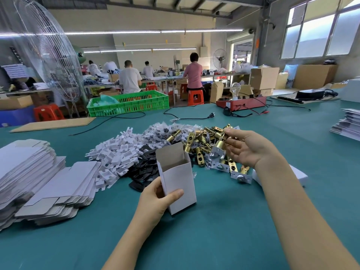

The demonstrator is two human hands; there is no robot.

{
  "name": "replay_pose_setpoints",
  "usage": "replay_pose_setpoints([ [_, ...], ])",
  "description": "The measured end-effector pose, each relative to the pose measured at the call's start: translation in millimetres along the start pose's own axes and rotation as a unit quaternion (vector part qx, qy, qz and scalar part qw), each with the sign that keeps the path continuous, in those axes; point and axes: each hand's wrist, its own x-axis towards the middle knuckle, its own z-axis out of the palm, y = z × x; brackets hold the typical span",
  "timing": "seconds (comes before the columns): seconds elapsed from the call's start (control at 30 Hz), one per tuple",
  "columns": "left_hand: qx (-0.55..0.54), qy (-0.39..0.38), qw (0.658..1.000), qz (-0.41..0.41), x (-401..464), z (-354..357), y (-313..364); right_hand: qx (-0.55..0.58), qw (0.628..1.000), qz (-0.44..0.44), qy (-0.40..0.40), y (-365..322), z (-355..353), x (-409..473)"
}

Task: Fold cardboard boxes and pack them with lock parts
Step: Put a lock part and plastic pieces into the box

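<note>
Holding the folded box (pixel 176 178) upright above the desk (pixel 224 221) (top flap open), the left hand (pixel 155 199) steadies it while the right hand (pixel 245 148) apparently pinches a brass latch (pixel 218 149) over the pile, next needing lowering into the opening.

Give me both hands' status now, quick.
Left hand: grips the open white box.
Right hand: holds a brass latch bolt.
</note>
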Motion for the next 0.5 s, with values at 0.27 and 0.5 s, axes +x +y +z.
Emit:
replay_pose_setpoints([
  [0.27,0.100,0.016,0.994,0.035,-6,9,-4,0.089,0.990,0.005,-0.112,-3,44,-23],
  [0.5,0.134,0.029,0.990,0.034,-9,13,0,-0.152,0.968,-0.195,-0.038,10,70,-36],
])
